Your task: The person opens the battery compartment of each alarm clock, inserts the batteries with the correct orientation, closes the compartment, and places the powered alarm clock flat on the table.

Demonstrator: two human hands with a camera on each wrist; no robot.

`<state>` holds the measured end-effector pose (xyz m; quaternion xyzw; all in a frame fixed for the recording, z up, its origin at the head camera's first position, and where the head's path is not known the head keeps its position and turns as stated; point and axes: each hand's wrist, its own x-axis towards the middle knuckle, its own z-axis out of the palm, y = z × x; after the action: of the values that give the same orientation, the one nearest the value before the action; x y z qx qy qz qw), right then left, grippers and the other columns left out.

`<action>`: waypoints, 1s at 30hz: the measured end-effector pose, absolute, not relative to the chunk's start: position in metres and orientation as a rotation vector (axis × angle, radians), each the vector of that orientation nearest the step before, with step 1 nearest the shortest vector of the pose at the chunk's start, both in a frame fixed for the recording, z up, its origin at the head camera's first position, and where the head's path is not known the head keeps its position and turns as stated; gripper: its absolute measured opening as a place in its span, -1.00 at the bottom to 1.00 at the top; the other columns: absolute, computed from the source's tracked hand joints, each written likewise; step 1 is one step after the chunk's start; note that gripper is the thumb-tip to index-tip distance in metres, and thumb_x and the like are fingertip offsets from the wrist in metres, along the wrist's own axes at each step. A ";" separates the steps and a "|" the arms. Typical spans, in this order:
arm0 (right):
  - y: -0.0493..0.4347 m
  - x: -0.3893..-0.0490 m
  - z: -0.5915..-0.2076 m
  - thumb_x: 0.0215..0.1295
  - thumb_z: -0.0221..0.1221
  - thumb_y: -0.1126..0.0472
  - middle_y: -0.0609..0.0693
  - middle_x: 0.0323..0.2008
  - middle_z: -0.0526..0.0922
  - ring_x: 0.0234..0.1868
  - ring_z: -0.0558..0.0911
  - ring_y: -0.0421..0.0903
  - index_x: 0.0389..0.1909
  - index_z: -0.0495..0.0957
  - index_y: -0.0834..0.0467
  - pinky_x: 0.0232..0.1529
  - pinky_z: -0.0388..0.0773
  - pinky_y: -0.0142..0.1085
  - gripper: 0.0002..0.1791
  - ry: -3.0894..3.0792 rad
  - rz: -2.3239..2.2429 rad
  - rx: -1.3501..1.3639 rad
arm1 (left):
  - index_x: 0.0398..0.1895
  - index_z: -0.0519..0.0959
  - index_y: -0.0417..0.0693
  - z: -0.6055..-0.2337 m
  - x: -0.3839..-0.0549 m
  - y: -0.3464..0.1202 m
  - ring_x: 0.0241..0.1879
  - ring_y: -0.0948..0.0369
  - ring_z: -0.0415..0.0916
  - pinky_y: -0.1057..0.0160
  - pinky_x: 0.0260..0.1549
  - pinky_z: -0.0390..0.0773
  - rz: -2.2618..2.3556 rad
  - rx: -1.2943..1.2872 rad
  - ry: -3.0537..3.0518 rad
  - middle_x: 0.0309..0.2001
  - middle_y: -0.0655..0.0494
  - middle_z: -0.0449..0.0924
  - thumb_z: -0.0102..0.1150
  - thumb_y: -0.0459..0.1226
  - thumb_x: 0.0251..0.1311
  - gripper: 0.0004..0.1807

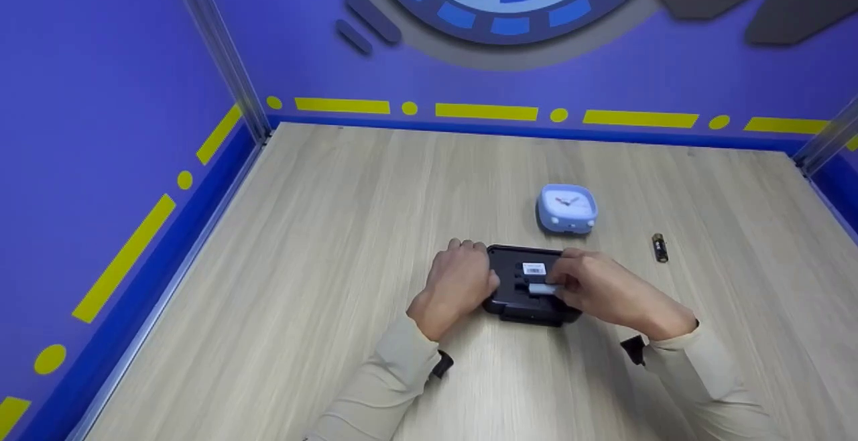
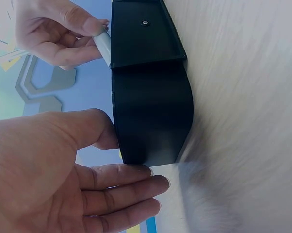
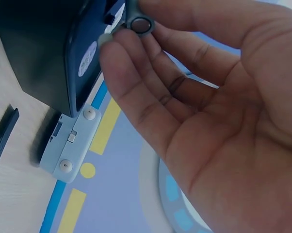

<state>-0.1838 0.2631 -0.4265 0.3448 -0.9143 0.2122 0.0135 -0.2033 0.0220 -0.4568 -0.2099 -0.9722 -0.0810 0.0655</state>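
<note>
A black box-shaped device [image 1: 507, 300] with a barcode label [image 1: 533, 269] on its upper face rests on the table. My left hand [image 1: 461, 280] holds its left end, thumb on the upper face and fingers along the side, as the left wrist view shows. With thumb and fingertips, my right hand [image 1: 590, 283] pinches a light grey battery [image 1: 541, 289] at the slot in that face. The battery's round end [image 3: 140, 25] shows in the right wrist view. In the left wrist view, the battery [image 2: 103, 46] stands tilted against the device's edge.
A light blue clock [image 1: 567, 209] lies face up beyond the device. Farther right is a black and gold battery [image 1: 660, 248]. Blue panels [image 1: 402, 72] with yellow marks border the wooden table [image 1: 335, 240] at the back and left.
</note>
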 end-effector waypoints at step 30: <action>0.263 -0.186 -0.432 0.20 0.42 0.46 -0.16 -0.38 0.53 -0.36 0.49 -0.25 -0.34 0.63 0.14 -0.35 0.51 -0.26 -0.80 -2.930 0.716 1.013 | -0.19 0.69 -0.24 -0.456 -0.203 0.022 -0.22 0.02 0.59 0.08 -0.31 0.64 -0.235 -0.626 -2.933 -0.26 -0.04 0.69 0.25 -0.13 0.34 -0.69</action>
<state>-0.1860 0.2626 -0.4319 0.3184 -0.9207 0.2249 -0.0201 -0.2030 0.0222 -0.4560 -0.2075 -0.9729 -0.0779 0.0665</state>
